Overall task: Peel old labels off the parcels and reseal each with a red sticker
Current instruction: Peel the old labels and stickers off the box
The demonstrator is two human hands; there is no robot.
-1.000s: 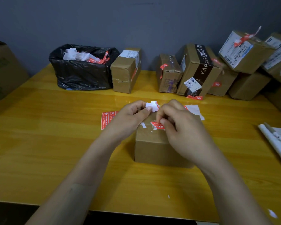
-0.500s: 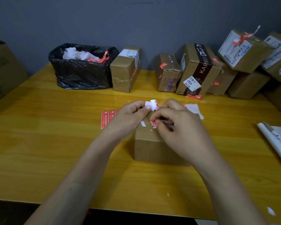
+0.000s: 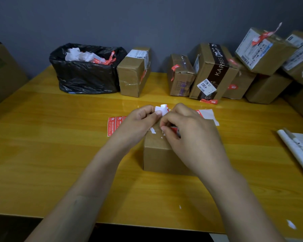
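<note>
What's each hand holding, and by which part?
Left hand pinches the white label scrap by its lower edge. Right hand pinches the red label on the parcel top; exact grip spot hidden.

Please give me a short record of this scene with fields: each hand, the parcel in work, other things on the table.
Parcel: brown box, white label bits on top
Left hand: pinches a white paper scrap
Right hand: pinches a red strip on the parcel's top
Sticker sheet: red, lies behind the parcel
Bin bag: black, holds peeled paper
Other parcels: in a row by the wall
</note>
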